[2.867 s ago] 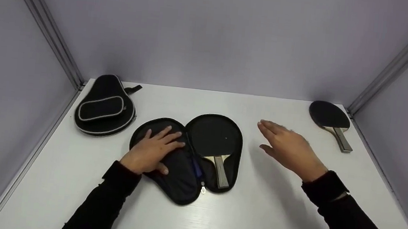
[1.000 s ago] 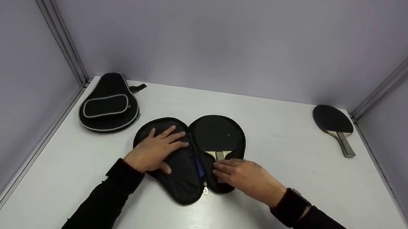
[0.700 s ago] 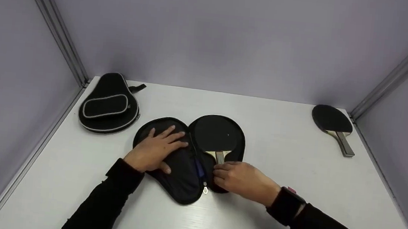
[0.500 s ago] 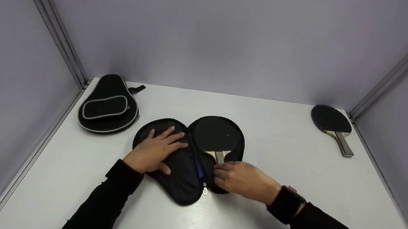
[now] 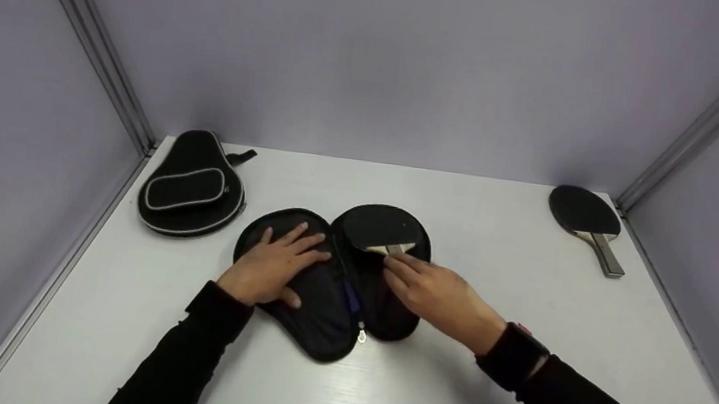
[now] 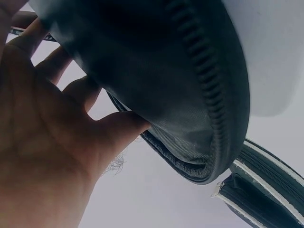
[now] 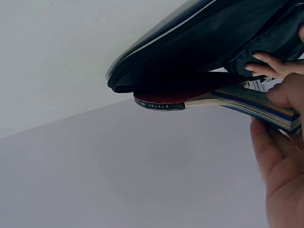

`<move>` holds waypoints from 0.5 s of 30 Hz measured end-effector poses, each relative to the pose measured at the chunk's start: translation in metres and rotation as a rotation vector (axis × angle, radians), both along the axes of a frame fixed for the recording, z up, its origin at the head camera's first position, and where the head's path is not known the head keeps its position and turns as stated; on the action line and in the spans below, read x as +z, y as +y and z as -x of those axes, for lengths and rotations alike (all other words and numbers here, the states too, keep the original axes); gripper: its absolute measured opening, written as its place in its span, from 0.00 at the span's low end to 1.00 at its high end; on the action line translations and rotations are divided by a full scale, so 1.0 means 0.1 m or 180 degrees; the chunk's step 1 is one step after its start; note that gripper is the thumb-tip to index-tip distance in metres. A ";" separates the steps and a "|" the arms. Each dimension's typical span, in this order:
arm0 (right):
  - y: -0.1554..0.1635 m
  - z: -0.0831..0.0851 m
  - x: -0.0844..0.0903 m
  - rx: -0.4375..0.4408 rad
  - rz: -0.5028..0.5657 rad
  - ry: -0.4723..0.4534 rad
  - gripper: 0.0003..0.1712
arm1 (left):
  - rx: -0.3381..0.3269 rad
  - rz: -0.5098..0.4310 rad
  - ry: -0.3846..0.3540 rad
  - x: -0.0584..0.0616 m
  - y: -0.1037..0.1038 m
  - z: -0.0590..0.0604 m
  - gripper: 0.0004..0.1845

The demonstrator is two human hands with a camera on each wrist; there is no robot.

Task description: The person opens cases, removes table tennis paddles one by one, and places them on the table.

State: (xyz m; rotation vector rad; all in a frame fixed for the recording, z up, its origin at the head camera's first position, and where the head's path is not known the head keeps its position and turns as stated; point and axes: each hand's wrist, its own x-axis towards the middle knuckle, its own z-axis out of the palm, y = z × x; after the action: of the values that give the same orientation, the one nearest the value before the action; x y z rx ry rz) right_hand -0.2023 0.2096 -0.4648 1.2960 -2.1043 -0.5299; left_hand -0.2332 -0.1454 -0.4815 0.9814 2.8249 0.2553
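Head camera is showing a person in black sleeves working at a white counter set between pale walls. An open paddle case is lying unzipped and spread flat in the middle, its two halves side by side. The left hand is resting flat on the left half, fingers spread and straight, pressing the fabric down. The right hand is reaching over the right half, and its fingers are gripping the handle of the paddle, whose dark blade is sitting tilted at the round end of that half. A silver zipper pull is lying at the narrow near end of the case, by the fold.

Right wrist view is showing the same grip from below: the fingers are curling round the layered wooden handle while the red-edged paddle is poking out from under the case rim. Left wrist view is showing the palm against the dark zippered case.

Off to the far left, a second, closed case with a grey-piped pocket is lying near the wall. At the far right corner, another paddle is lying flat, well apart from both hands.
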 end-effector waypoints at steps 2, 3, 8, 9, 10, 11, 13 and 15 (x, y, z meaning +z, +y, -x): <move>0.02 0.00 0.04 -0.0181 0.0071 -0.0104 0.28 | -0.0002 -0.0014 0.0000 0.00 0.00 -0.01 0.53; 0.04 0.00 0.06 -0.0268 0.0123 -0.0172 0.30 | 0.0000 -0.0017 0.0002 0.00 0.00 -0.01 0.52; 0.11 0.02 0.18 -0.0496 0.0484 -0.0518 0.32 | 0.0001 -0.0017 0.0020 0.01 -0.01 -0.02 0.52; 0.13 0.03 0.20 -0.0501 0.0554 -0.0550 0.31 | 0.0001 -0.0015 0.0025 0.01 -0.01 -0.02 0.52; 0.15 0.04 0.23 -0.0495 0.0623 -0.0590 0.31 | 0.0001 -0.0014 0.0029 0.01 -0.01 -0.02 0.52; 0.17 0.04 0.25 -0.0491 0.0682 -0.0629 0.30 | 0.0001 -0.0014 0.0031 0.01 -0.01 -0.02 0.52; 0.22 0.05 0.29 -0.0476 0.0799 -0.0699 0.30 | 0.0001 -0.0011 0.0035 0.00 0.00 -0.02 0.52; 0.26 0.06 0.33 -0.0470 0.0916 -0.0755 0.31 | 0.0001 -0.0004 0.0039 0.00 0.00 -0.01 0.52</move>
State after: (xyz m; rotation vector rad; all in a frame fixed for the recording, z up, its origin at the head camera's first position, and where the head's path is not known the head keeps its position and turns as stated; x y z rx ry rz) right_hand -0.2084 0.2360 -0.4323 1.0877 -2.3802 -0.1277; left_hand -0.2320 -0.1453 -0.4815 0.9862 2.8362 0.2522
